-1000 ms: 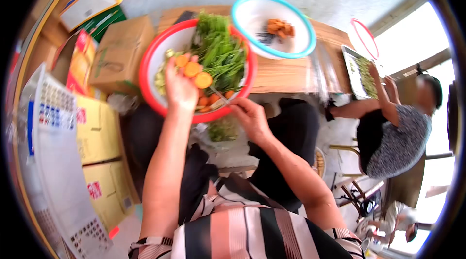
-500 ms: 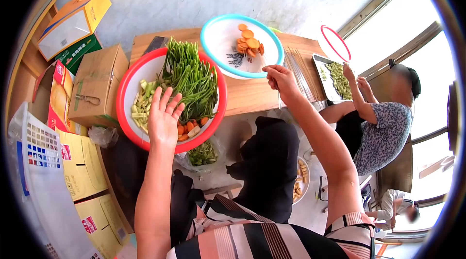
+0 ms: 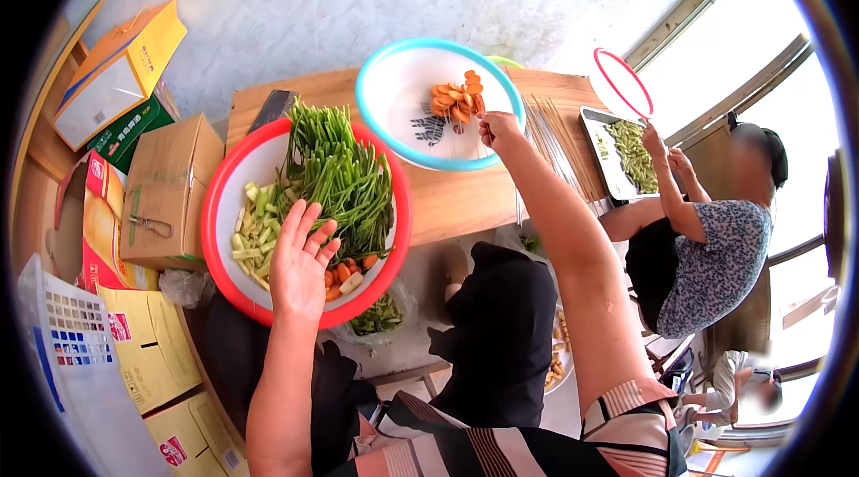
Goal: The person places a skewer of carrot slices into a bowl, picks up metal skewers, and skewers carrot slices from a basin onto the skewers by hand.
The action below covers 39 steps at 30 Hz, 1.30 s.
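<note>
Striped shirt [image 3: 501, 450] and dark trousers [image 3: 501, 325] nearest. White plastic basket [image 3: 85, 361] and yellow cartons [image 3: 148, 343] on the left side. Bag of greens [image 3: 378, 314] below the desk edge, plate of pale pieces [image 3: 558, 356] lower right, partly hidden by the arm.

Left hand [image 3: 301, 267]: palm up, fingers spread and released, nothing held, over the near part of the red-rimmed basin [image 3: 219, 276]. Basin has cut pale-green pieces [image 3: 255, 231] on the left, long leafy stalks [image 3: 344, 177] beyond the hand, orange chunks [image 3: 343, 276] just right of it. Brown box [image 3: 163, 195] left of the basin.

Right hand [image 3: 499, 130]: fingers clenched at the near right rim of the blue-rimmed basin [image 3: 369, 74]; cannot tell if they pinch a thin stick. Carrot slices [image 3: 458, 101] are piled inside that basin, near the right hand. Basin sits on the wooden desk [image 3: 438, 204]; thin skewers [image 3: 557, 150] lie right of it.

Further right, metal tray [image 3: 601, 155] with green pieces [image 3: 633, 155]. Seated person [image 3: 716, 249] has hands by the tray. Another person [image 3: 727, 387] in the background, blurred. Pale wall [image 3: 340, 12] beyond the desk.
</note>
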Tool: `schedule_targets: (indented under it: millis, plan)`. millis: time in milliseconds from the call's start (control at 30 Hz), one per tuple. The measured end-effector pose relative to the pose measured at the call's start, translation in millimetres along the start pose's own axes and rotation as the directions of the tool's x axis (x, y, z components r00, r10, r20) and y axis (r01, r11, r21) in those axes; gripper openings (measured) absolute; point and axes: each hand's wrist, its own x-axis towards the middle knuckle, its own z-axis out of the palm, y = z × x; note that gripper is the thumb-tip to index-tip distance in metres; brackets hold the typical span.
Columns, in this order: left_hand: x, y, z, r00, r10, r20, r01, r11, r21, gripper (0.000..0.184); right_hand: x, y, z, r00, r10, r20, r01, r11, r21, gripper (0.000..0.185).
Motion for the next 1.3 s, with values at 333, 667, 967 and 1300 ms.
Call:
schedule_targets:
  millis: [333, 667, 967, 1300]
  plan:
    - [0.3, -2.5, 0.1, 0.999, -0.014, 0.032, 0.014, 1.0, 0.0, 0.044, 9.9, 22.0, -19.0, 0.964, -0.265, -0.029, 0.235, 0.896, -0.377, 0.032]
    - [-2.1, -2.9, -14.9, 1.0, 0.007, -0.011, -0.008, 0.991, -0.131, 0.029, -105.5, 4.4, -120.7, 0.872, -0.49, -0.009, 0.468, 0.839, -0.278, 0.024]
    - [1.2, -6.2, -25.9, 0.997, 0.073, -0.019, -0.075, 0.978, -0.195, 0.021, -114.2, 119.7, -198.8, 0.972, -0.228, -0.061, 0.184, 0.894, -0.409, 0.021]
    - [5.0, -14.4, -20.6, 0.997, 0.067, 0.045, -0.056, 0.976, -0.209, 0.03, -65.7, 189.5, -170.5, 0.974, 0.103, -0.202, -0.162, 0.941, -0.298, 0.024]
